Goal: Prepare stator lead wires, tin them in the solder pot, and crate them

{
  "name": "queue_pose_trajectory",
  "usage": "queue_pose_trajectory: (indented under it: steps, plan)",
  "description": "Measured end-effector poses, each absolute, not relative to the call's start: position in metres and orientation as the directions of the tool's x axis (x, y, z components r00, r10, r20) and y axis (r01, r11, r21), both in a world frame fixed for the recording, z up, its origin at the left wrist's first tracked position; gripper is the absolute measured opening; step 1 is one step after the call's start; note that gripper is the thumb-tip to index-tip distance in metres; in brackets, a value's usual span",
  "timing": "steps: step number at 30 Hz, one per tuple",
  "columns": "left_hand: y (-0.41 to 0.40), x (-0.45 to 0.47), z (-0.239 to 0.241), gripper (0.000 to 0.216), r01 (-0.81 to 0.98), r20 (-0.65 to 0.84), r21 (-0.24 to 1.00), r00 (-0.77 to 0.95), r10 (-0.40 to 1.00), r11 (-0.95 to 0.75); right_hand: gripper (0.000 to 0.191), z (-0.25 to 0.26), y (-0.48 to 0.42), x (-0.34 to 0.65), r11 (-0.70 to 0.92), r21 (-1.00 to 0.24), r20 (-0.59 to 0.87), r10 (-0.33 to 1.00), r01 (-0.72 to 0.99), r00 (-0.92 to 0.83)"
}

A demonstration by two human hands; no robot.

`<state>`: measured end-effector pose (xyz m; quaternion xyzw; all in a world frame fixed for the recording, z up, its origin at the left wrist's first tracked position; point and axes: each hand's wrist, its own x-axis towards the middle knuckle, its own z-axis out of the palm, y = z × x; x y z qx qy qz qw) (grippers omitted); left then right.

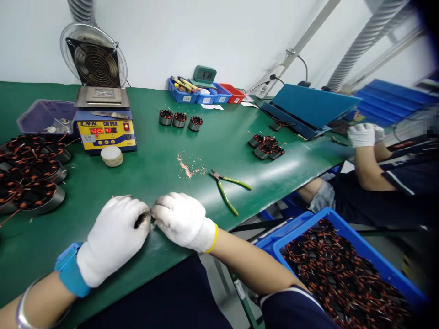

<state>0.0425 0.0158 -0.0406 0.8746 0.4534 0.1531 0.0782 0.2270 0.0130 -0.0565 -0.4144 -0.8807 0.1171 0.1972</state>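
My left hand [118, 233], in a white glove, is curled around a small dark piece [140, 220] that looks like a wound motor stator, mostly covered by the fingers. Against its right side, my white-gloved right hand [180, 217] pinches with the fingertips. What lies in that pinch, perhaps a wire end, is too small to make out. Cutting pliers with green handles [226, 189] lie spread beyond my right hand. Copper-coloured scraps [187, 169] are scattered on the green table [161, 169] ahead of both hands.
Wound stators [37, 176] crowd the left, beside a yellow-and-blue soldering pot unit [106, 132] and a round whitish block [112, 156]. Three stators [179, 119] stand farther back; another group [265, 146] sits right. A blue crate [331, 212] holds many stators. A co-worker's gloved hands [363, 135] work at right.
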Motion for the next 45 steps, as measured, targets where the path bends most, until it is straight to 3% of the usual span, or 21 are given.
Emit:
queue_pose_trajectory:
  steps: [3, 5, 6, 8, 11, 13, 15, 17, 19, 22, 25, 27, 29, 31, 33, 36, 38, 39, 41, 43, 45]
  plan:
    - [0.016, 0.042, -0.041, 0.026, 0.745, 0.198, 0.279, 0.573, 0.796, -0.606, 0.012, -0.057, 0.019, 0.221, 0.138, -0.83, -0.159, 0.87, 0.54, -0.467]
    - [0.016, 0.042, -0.041, 0.024, 0.737, 0.205, 0.281, 0.579, 0.789, -0.614, 0.015, -0.059, 0.02, 0.221, -0.109, -0.894, -0.335, 0.808, 0.435, -0.485]
    - [0.016, 0.042, -0.042, 0.023, 0.733, 0.219, 0.283, 0.578, 0.786, -0.619, 0.013, -0.059, 0.019, 0.223, -0.077, -0.895, -0.308, 0.82, 0.44, -0.482]
    - [0.016, 0.042, -0.042, 0.022, 0.725, 0.246, 0.279, 0.579, 0.777, -0.629, 0.013, -0.06, 0.02, 0.23, 0.27, -0.803, -0.032, 0.871, 0.532, -0.49]
    - [0.016, 0.042, -0.043, 0.022, 0.726, 0.261, 0.266, 0.579, 0.773, -0.634, 0.021, -0.059, 0.025, 0.241, 0.788, -0.303, 0.35, 0.615, 0.535, -0.707]
    - [0.017, 0.042, -0.043, 0.022, 0.726, 0.256, 0.261, 0.583, 0.771, -0.636, 0.021, -0.059, 0.029, 0.244, 0.89, -0.118, 0.355, 0.453, 0.441, -0.818]
    - [0.017, 0.041, -0.044, 0.022, 0.72, 0.259, 0.263, 0.589, 0.766, -0.642, 0.018, -0.06, 0.031, 0.24, 0.865, -0.195, 0.336, 0.502, 0.462, -0.797]
    - [0.016, 0.041, -0.044, 0.022, 0.711, 0.266, 0.265, 0.595, 0.758, -0.651, 0.015, -0.061, 0.029, 0.233, 0.66, -0.51, 0.218, 0.719, 0.551, -0.66]
    - [0.016, 0.041, -0.045, 0.021, 0.704, 0.277, 0.266, 0.599, 0.752, -0.659, 0.018, -0.063, 0.025, 0.226, 0.221, -0.823, -0.102, 0.849, 0.523, -0.519]
    - [0.015, 0.04, -0.046, 0.019, 0.699, 0.279, 0.272, 0.601, 0.749, -0.662, 0.022, -0.064, 0.02, 0.223, -0.2, -0.897, -0.396, 0.761, 0.395, -0.514]
    - [0.016, 0.04, -0.047, 0.019, 0.703, 0.283, 0.282, 0.589, 0.757, -0.653, 0.019, -0.065, 0.02, 0.232, 0.244, -0.819, -0.052, 0.869, 0.519, -0.491]
    - [0.016, 0.04, -0.048, 0.019, 0.706, 0.295, 0.283, 0.58, 0.76, -0.649, 0.021, -0.067, 0.023, 0.239, 0.661, -0.49, 0.302, 0.741, 0.569, -0.6]
    - [0.017, 0.04, -0.049, 0.018, 0.707, 0.304, 0.282, 0.575, 0.759, -0.649, 0.021, -0.07, 0.027, 0.244, 0.85, -0.167, 0.431, 0.518, 0.499, -0.738]
    - [0.017, 0.039, -0.049, 0.019, 0.707, 0.306, 0.282, 0.575, 0.759, -0.649, 0.023, -0.072, 0.028, 0.243, 0.886, -0.098, 0.422, 0.45, 0.454, -0.787]
    - [0.017, 0.039, -0.049, 0.019, 0.705, 0.309, 0.281, 0.576, 0.757, -0.651, 0.018, -0.071, 0.027, 0.238, 0.798, -0.318, 0.357, 0.601, 0.512, -0.715]
    - [0.015, 0.039, -0.048, 0.02, 0.702, 0.316, 0.276, 0.579, 0.752, -0.657, 0.015, -0.066, 0.024, 0.228, 0.252, -0.814, -0.104, 0.823, 0.523, -0.558]
    - [0.014, 0.04, -0.048, 0.02, 0.701, 0.32, 0.272, 0.58, 0.749, -0.659, 0.017, -0.062, 0.023, 0.226, -0.035, -0.881, -0.33, 0.761, 0.472, -0.559]
    - [0.014, 0.04, -0.047, 0.02, 0.701, 0.321, 0.271, 0.581, 0.748, -0.66, 0.015, -0.061, 0.023, 0.227, -0.009, -0.879, -0.312, 0.767, 0.477, -0.56]
    - [0.014, 0.041, -0.047, 0.02, 0.699, 0.324, 0.27, 0.581, 0.747, -0.662, 0.013, -0.061, 0.023, 0.233, 0.328, -0.775, -0.037, 0.829, 0.54, -0.558]
    - [0.015, 0.041, -0.048, 0.02, 0.697, 0.323, 0.272, 0.583, 0.746, -0.663, 0.018, -0.063, 0.025, 0.24, 0.689, -0.449, 0.276, 0.712, 0.568, -0.646]
    - [0.015, 0.041, -0.048, 0.02, 0.698, 0.32, 0.273, 0.583, 0.747, -0.662, 0.023, -0.064, 0.026, 0.245, 0.846, -0.189, 0.346, 0.533, 0.499, -0.773]
